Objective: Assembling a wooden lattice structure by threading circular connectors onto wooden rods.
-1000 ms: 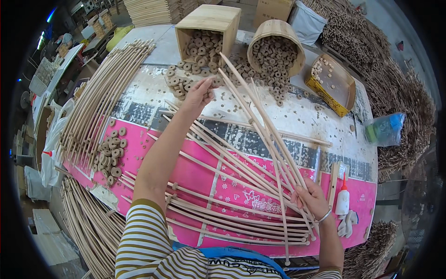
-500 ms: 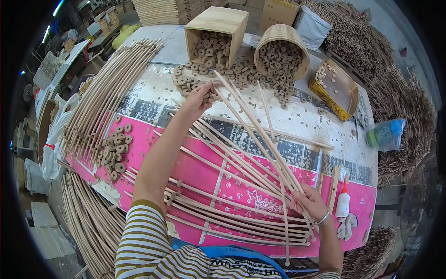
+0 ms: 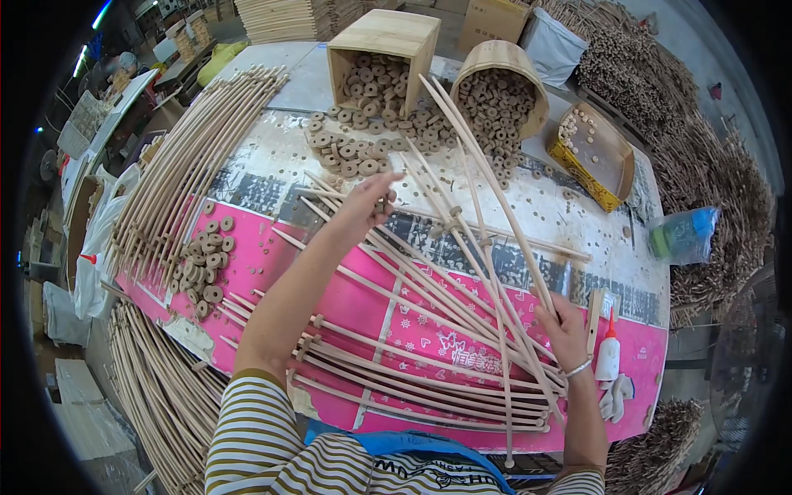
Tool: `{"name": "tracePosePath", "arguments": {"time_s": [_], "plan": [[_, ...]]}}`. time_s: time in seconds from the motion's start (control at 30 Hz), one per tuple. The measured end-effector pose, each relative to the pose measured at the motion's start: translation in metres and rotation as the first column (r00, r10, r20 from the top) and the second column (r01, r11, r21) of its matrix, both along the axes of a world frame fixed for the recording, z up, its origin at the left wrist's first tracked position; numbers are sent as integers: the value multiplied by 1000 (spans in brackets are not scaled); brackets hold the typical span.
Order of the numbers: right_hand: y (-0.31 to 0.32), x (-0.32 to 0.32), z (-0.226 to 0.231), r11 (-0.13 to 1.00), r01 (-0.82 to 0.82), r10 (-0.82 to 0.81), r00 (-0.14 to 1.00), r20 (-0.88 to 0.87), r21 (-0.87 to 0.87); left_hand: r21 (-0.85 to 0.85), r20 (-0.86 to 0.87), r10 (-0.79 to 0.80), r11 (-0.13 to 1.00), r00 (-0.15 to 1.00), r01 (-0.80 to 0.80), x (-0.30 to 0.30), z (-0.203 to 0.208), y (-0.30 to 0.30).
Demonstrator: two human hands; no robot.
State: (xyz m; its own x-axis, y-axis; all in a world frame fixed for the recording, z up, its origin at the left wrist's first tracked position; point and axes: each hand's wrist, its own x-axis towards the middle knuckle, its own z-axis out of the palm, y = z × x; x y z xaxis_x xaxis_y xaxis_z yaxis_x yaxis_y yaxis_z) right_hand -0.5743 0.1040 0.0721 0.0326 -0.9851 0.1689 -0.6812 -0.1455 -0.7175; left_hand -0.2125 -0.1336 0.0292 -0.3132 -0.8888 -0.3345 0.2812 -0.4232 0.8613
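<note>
My left hand hovers over the upper ends of some thin wooden rods, index finger stretched out. The other fingers curl round what looks like a small wooden ring, partly hidden by them. At the right, my right hand grips the lower part of pale wooden rods, which slant up and left toward the round tub. Just left of them lies another rod with a wooden ring threaded on it. More rods spread across the pink sheet, several with rings on them.
A square wooden bucket and a round wooden tub lie tipped, spilling rings. Ring piles and stacked rods are at left. At right are a yellow-sided tray, a glue bottle and a glove.
My left hand has come away from the rod tips, moving down and nearer. My right hand has swung its rods' far ends up and right; a ringed rod now lies beside them.
</note>
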Motion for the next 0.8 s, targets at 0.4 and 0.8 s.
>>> {"name": "tracePosePath", "arguments": {"time_s": [0.4, 0.8], "plan": [[42, 13, 23, 796, -221, -137, 841, 523, 564, 61, -154, 162, 986, 975, -154, 35, -17, -28], [49, 18, 19, 779, -239, -140, 835, 532, 579, 7, 23, 203, 979, 979, -203, 26, -16, -23]]}}
